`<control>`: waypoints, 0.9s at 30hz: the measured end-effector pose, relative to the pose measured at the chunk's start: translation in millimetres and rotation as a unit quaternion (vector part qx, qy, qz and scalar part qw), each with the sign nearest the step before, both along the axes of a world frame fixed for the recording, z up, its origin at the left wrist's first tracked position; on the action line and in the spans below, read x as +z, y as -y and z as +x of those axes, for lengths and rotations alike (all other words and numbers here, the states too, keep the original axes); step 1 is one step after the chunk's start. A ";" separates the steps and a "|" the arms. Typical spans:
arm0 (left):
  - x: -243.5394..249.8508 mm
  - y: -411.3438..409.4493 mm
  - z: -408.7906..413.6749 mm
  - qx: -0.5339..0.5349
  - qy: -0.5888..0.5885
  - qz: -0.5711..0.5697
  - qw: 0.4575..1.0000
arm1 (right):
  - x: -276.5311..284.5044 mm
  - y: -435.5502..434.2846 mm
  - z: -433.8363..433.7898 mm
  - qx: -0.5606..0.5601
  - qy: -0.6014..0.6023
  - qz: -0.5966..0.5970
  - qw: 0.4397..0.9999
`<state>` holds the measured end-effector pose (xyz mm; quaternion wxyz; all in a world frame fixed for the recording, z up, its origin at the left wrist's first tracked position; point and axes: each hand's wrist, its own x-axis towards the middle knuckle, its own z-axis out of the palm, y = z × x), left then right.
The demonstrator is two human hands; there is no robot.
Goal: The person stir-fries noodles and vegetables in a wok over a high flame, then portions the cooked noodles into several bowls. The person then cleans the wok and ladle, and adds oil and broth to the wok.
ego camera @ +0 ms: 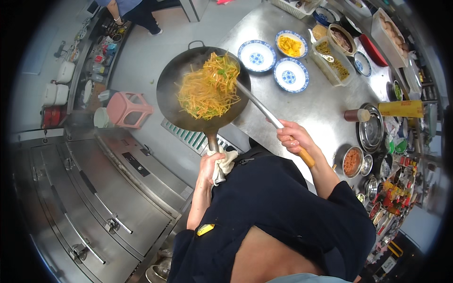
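Observation:
My left hand (208,166) grips the handle of a dark wok (166,95) through a pale cloth (224,163). Shredded vegetables with green bits (205,95) lie in the wok, looking steamy. In my right hand (295,136) is the wooden grip of a long metal ladle (260,104). Its head is at the wok's right side, largely hidden under a heap of the shreds. Right of the wok, on the steel table, stand two blue-and-white plates (256,56) (291,75) with no food on them and a similar bowl (291,44) holding yellow food.
The steel table (318,109) also bears a plastic tub (332,65), a sauce bottle (356,115) and a metal bowl of orange-red food (352,161). A pink stool (129,109) stands left of the wok, above steel cabinets (116,184). Another person (136,14) stands at the upper left.

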<state>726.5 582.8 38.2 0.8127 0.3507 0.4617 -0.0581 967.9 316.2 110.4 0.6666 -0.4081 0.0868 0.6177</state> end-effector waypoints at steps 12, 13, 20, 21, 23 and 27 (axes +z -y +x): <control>4.2 -0.8 3.7 0.009 0.007 -0.008 1.000 | -31.5 -0.6 -5.9 -0.081 -0.150 0.087 0.981; 2.8 -1.1 3.3 0.009 0.010 -0.009 1.000 | -28.9 4.2 -3.4 -0.081 -0.147 0.108 0.980; -8.0 1.0 0.7 0.012 0.017 -0.001 1.000 | -6.3 38.1 42.1 -0.127 -0.061 0.142 0.980; -7.0 1.3 0.7 0.015 0.027 -0.006 0.999 | -6.5 40.3 49.6 -0.136 -0.040 0.131 0.981; -3.5 2.7 0.5 0.024 0.049 -0.017 0.998 | -10.3 44.1 67.7 -0.130 0.002 0.099 0.987; -1.9 3.7 2.4 0.020 0.030 0.010 0.999 | -28.3 38.5 92.6 -0.109 0.108 -0.015 0.988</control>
